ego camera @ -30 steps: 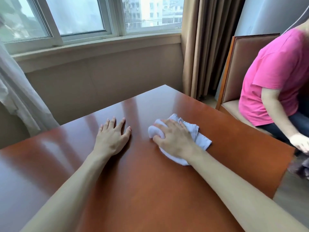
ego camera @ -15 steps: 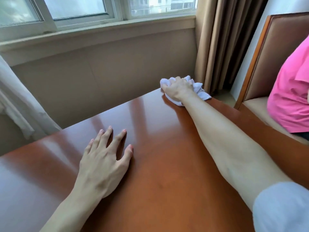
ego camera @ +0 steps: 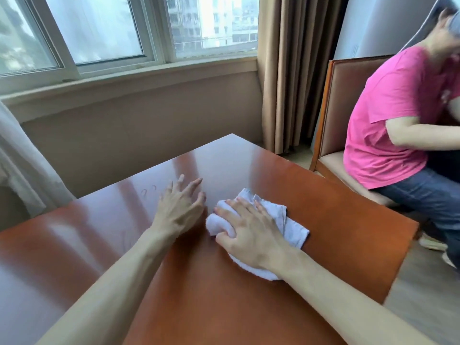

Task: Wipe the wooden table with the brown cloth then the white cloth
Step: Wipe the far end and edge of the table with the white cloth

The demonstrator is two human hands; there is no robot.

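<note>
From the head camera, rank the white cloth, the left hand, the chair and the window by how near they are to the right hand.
1. white cloth, under the right hand.
2. left hand, just left.
3. chair, far right.
4. window, beyond the table.

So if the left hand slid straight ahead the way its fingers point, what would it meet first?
Nothing, it seems: beyond the left hand lies bare wooden table up to its far edge.

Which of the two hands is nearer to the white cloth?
The right hand: it lies on top of the white cloth and grips it. The left hand rests on the wooden table just left of the cloth.
</note>
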